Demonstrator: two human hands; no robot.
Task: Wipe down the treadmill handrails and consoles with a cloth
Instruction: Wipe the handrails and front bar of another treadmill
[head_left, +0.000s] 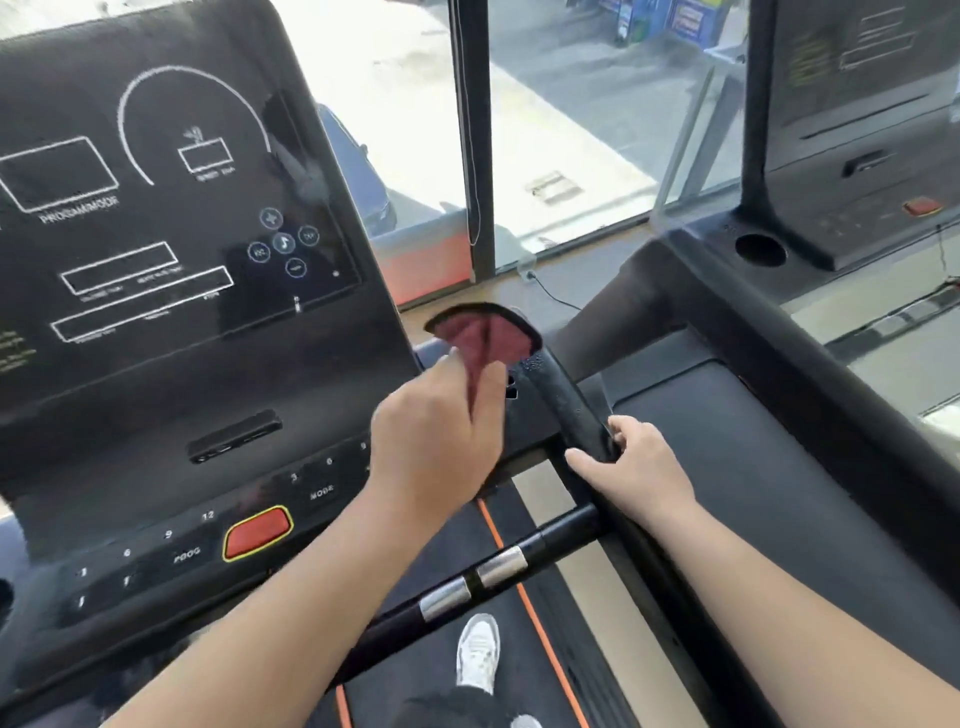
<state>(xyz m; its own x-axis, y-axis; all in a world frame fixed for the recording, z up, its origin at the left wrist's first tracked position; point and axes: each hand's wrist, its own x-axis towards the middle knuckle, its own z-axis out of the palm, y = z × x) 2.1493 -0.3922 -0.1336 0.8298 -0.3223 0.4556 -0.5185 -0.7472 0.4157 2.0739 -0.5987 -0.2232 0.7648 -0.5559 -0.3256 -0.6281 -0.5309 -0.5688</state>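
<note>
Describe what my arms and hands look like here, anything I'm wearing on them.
The left forearm and right forearm are bare to the frame's edge, no sleeves showing. The left hand and right hand wear no gloves, and no watch, bracelet or ring is visible.

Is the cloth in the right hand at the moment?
No, the left hand pinches the red cloth, while the right hand holds the black handrail bare.

Head-high, down onto console (182, 322) (seemingly close)

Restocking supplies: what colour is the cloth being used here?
The cloth is dark red with a black border, clearest in the head view.
</note>
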